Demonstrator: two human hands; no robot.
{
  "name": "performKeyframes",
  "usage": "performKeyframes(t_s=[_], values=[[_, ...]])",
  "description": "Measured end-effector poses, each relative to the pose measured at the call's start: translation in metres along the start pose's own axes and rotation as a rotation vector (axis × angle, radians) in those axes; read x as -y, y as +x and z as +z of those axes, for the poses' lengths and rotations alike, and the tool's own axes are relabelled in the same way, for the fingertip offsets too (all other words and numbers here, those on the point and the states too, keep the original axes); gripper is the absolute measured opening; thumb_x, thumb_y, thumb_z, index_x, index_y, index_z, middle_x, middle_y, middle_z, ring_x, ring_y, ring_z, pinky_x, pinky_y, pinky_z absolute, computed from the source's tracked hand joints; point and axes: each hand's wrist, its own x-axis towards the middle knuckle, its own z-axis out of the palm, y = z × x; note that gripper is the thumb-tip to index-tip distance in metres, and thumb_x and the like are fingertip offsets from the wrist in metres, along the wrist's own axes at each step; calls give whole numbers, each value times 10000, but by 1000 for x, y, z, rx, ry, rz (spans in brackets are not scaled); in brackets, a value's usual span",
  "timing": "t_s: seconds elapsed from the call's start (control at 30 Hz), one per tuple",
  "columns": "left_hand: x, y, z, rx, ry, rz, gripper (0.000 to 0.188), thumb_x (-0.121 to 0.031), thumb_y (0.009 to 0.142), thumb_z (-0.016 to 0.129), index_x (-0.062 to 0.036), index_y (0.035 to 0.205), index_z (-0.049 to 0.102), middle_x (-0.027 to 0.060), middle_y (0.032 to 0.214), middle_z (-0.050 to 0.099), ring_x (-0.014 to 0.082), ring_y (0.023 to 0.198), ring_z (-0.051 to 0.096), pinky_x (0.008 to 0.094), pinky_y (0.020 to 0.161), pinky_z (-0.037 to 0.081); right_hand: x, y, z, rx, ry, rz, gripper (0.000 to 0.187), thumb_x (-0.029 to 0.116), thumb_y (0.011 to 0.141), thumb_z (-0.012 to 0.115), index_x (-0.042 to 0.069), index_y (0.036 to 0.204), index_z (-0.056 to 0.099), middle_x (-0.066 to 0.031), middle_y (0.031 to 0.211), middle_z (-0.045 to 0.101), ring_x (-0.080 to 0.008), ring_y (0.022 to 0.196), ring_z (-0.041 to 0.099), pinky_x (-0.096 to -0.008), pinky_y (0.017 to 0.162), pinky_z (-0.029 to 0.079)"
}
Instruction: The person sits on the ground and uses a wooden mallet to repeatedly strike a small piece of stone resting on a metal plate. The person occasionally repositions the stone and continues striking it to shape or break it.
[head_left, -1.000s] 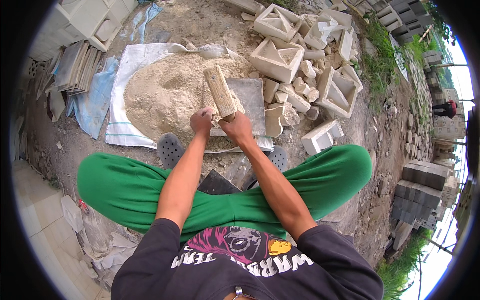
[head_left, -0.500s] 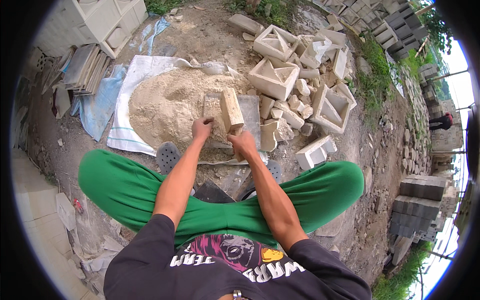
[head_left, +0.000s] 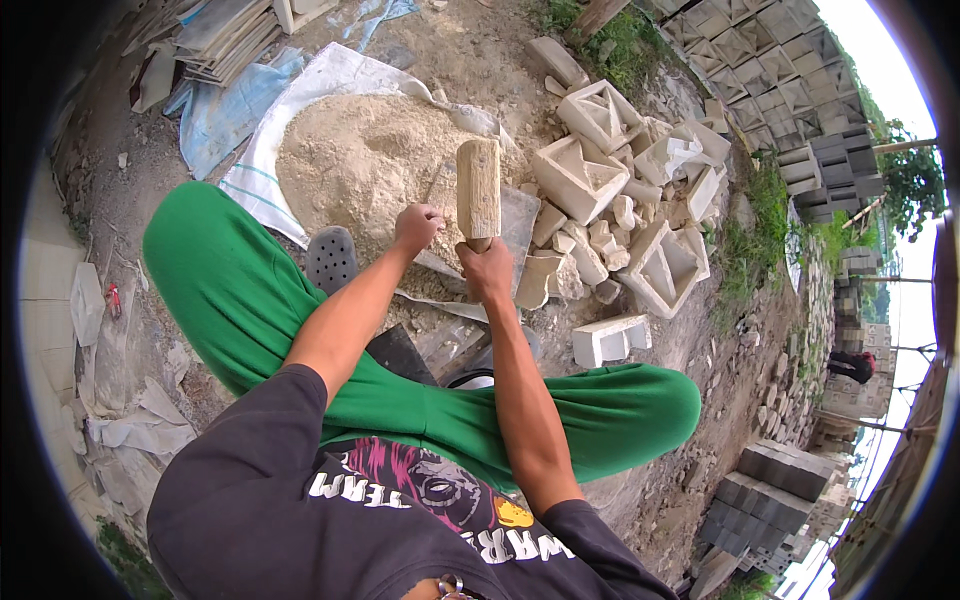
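Observation:
My right hand (head_left: pixel 487 271) grips the short handle of a wooden mallet (head_left: pixel 479 190), whose thick, block-shaped head points away from me. To its left, my left hand (head_left: pixel 417 228) has its fingers curled in; whatever they hold, if anything, cannot be made out. Under and beside both hands lies a flat grey slab (head_left: pixel 517 220), partly covered by the mallet and dusted with pale crumbs. A heap of crushed beige rubble (head_left: pixel 345 150) reaches up to the slab's left side, spread on a white woven sack (head_left: pixel 262 175).
Broken, pale cast blocks (head_left: pixel 580 178) are piled right of the slab. A single block piece (head_left: pixel 611 340) lies near my right knee. Thin boards (head_left: pixel 228 42) are stacked at far left, beside a blue sheet (head_left: pixel 228 115). Grey blocks (head_left: pixel 765 495) stand at right; a distant person (head_left: pixel 852 366) bends over.
The view has swung, shifting the scene. The mallet, tilted before, now stands straighter in view with its handle showing less. My left hand stays close beside it, fingers more curled.

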Motion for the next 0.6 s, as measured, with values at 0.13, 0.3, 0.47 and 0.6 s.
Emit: performKeyframes(t_s=[0.13,0.3,0.47,0.6], values=[[-14,2,4,-5,104,-140,223,-145,866,707,-118,1077,773,104,955,766,255,890,732,388,808,570,-54,10,22,93,-290,149,466,356,722,724,-84,876,699,-225,792,705,-322,770,714,-419,700,546],[-4,0,0,-33,79,-153,196,-196,819,751,-86,977,784,117,862,756,243,798,731,368,754,557,-33,10,9,130,-113,195,466,319,734,708,-66,996,702,-265,898,718,-391,869,716,-452,779,544],[5,-3,-9,-63,85,-68,177,-234,811,735,-94,908,785,96,755,736,253,701,714,371,693,549,-10,6,17,96,35,99,384,291,745,731,-39,937,689,-229,849,720,-375,806,713,-439,741,540],[-25,-3,11,-2,146,-152,172,-264,833,727,-119,906,786,132,858,742,299,801,716,419,748,557,-89,19,26,102,-330,162,355,277,741,724,-65,829,696,-164,696,698,-271,592,706,-388,579,559]])
